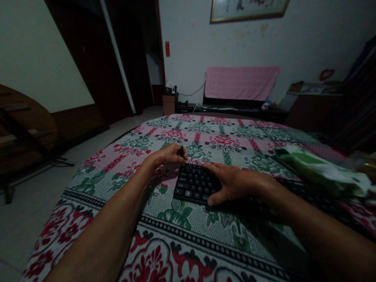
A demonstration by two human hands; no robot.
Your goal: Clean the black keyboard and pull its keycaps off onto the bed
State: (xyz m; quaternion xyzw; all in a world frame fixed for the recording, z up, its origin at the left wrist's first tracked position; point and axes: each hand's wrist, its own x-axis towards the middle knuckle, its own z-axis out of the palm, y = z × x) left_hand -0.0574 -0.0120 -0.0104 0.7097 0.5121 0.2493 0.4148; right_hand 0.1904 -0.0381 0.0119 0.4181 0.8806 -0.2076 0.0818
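A black keyboard lies on a bed covered with a floral red, green and white spread. My left hand is at the keyboard's far left corner, fingers pinched on a small dark thin object that I cannot name. My right hand lies flat over the keyboard's middle, fingers stretched across the keys and thumb at the near edge. The keyboard's right part is hidden under my right hand and forearm.
A green and white plastic bag lies on the bed to the right. Beyond the bed stand a low dark cabinet with a pink cloth draped over something, a dark doorway at left, and tiled floor.
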